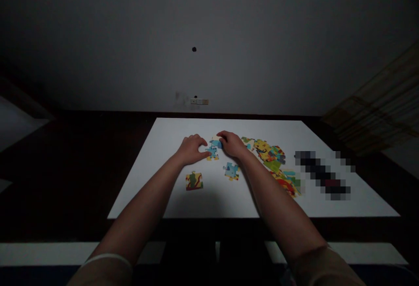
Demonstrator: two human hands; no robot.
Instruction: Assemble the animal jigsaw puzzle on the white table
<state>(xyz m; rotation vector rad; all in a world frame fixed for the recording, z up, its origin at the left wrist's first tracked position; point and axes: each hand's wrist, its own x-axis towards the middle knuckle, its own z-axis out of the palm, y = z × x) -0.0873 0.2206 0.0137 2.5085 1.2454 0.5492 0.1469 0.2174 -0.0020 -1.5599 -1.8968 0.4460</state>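
Note:
Both my hands rest on a white sheet [163,181] spread on a dark table. My left hand [192,148] has its fingers curled and its fingertips press a blue puzzle piece [212,153]. My right hand [231,143] is curled too, pinching another blue piece [216,143] right beside the first. The two pieces touch between my hands. A red, yellow and green piece [194,180] lies loose below my left wrist. A blue piece [231,170] lies by my right forearm.
A heap of several colourful puzzle pieces [273,159] lies to the right of my right arm. A blurred-out dark object [324,174] sits further right on the sheet. A grey wall with a socket strip [199,101] stands behind the table.

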